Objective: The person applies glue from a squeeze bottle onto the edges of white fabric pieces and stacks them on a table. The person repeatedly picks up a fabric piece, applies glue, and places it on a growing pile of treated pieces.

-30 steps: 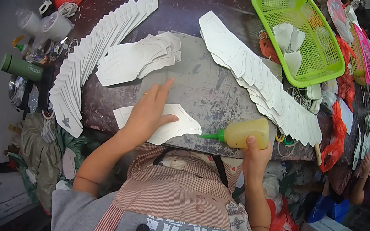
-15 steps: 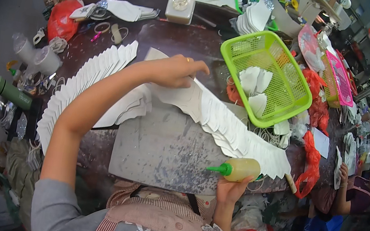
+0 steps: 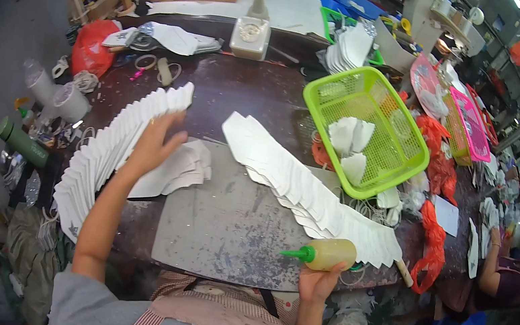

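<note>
At centre-left, the left hand (image 3: 155, 146), thumb and fingers parted, is over fanned flat white pieces (image 3: 101, 154), while at lower right the right hand (image 3: 318, 283) grips a yellowish, green-nozzled plastic bottle (image 3: 332, 254).

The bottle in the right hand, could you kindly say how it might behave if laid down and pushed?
The bottle would probably roll, since its body looks rounded. It may curve aside, as the green nozzle is far narrower. Its translucent-looking wall suggests plastic that likely gives when squeezed.

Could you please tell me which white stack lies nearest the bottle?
The long right row of white pieces: its near end lies just behind the bottle; others lie farther.
</note>
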Demonstrator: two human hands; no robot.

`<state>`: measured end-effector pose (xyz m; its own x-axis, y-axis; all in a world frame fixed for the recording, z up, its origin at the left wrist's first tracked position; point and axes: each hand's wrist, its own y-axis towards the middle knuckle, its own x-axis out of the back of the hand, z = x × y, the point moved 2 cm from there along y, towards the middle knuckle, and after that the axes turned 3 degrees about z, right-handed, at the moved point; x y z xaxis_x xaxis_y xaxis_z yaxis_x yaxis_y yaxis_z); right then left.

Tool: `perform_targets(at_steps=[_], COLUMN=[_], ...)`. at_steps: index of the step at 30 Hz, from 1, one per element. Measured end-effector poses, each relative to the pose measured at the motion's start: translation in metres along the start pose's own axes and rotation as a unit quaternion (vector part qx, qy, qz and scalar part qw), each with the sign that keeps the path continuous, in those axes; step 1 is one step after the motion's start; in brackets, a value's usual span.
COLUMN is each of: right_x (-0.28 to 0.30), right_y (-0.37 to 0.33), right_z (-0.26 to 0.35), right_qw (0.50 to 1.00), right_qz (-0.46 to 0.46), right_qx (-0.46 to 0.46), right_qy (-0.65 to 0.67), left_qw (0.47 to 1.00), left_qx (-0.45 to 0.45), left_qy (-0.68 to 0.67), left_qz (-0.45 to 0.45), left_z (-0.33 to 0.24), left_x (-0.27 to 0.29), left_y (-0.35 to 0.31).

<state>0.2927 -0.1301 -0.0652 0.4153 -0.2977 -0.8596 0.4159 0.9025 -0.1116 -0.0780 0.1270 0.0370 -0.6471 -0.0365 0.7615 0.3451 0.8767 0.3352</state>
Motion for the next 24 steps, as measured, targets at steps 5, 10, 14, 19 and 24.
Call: perform_targets(at_steps=[5,10,14,19,24], right_x=[0.002,0.003,0.005,0.002,-0.004], right_y=[0.004,0.0,0.0,0.006,0.001], right_z=[-0.004,-0.003,-0.006,-0.008,-0.004], right_qw=[1.0,1.0,1.0,0.999,0.999], right_qz=[-0.008,-0.006,0.002,0.004,0.018], right_qx=[-0.022,-0.013,0.0,-0.023,-0.021], right_qy=[-0.017,-0.027,-0.01,-0.029,-0.041], left_qw=[0.997,0.968,0.978,0.973,0.961], left_qx=[0.069,0.116,0.129,0.135,0.109], left_qy=[0.036,0.186,0.049,0.024,0.16], left_qz=[-0.007,-0.123,-0.157,-0.184,-0.197], left_z=[0.036,0.033,0.034,0.036,0.016], left_x=[-0.038,-0.051,-0.054,-0.05,-0.051], left_y=[-0.083,-0.1,-0.098,-0.105,-0.107])
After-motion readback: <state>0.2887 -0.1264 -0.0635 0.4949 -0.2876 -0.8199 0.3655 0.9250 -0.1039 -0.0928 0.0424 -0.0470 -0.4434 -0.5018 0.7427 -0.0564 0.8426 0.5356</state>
